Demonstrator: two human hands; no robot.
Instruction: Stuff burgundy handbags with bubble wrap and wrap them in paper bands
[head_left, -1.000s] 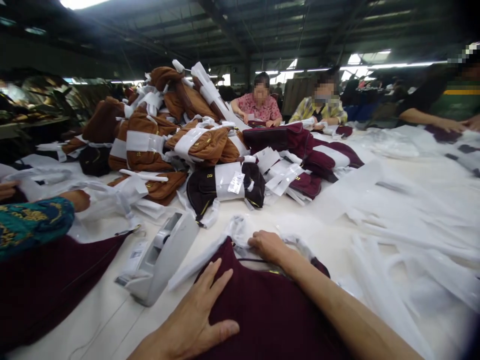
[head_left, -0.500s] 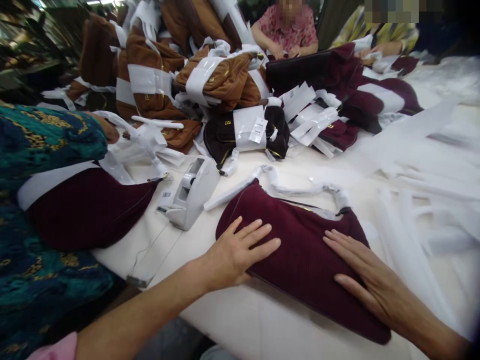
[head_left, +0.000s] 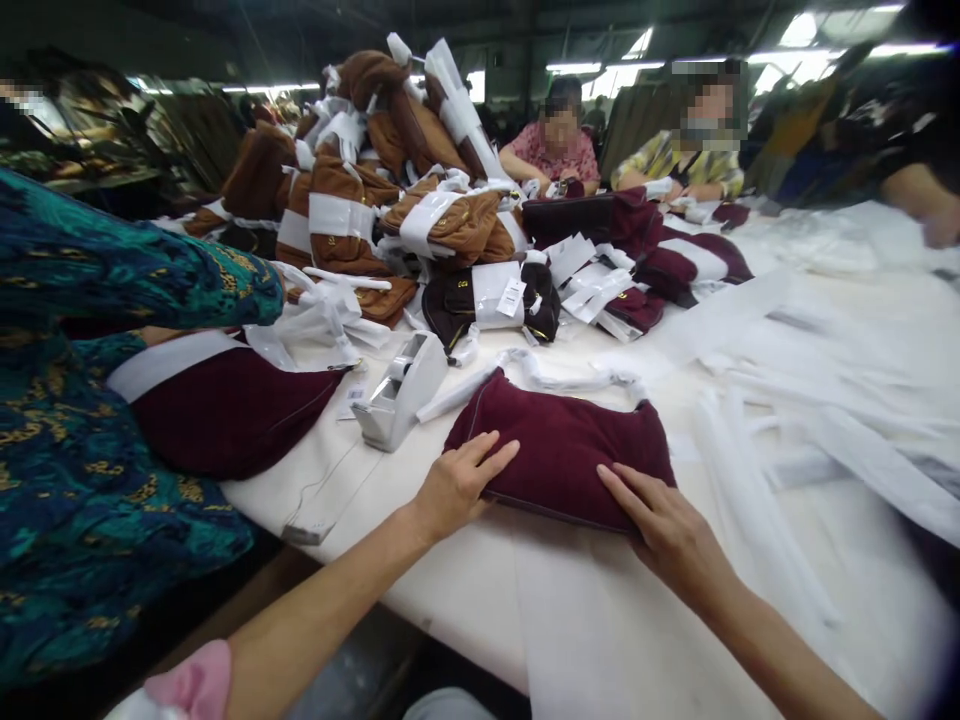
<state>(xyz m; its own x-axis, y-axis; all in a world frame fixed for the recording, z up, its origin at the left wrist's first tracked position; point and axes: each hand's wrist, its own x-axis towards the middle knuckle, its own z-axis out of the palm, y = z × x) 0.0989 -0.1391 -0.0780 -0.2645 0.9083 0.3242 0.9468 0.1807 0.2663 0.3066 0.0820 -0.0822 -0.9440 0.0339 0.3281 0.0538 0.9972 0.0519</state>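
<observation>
A dark maroon handbag [head_left: 562,450] lies on the white table in front of me, its strap [head_left: 555,378] wrapped in white material along the far side. My left hand [head_left: 461,480] grips the bag's near left edge, fingers on top and thumb hidden. At the near right edge, my right hand [head_left: 652,505] holds the bag the same way, fingertips pressed on the fabric. The lower part looks folded or tucked under. Beneath the bag, a pale paper strip [head_left: 559,610] runs toward the table's front edge.
A grey tape dispenser [head_left: 405,390] stands left of the bag. A co-worker's patterned sleeve [head_left: 150,260] reaches over another maroon bag [head_left: 232,410]. Brown bags [head_left: 341,230] are piled behind, with a dark bag [head_left: 487,305] before them. Paper strips [head_left: 757,480] lie right; two people sit across.
The bag looks shorter, its lower part folded in. Both hands have gone from lying flat on it to gripping its near edge. The head view has tilted up.
</observation>
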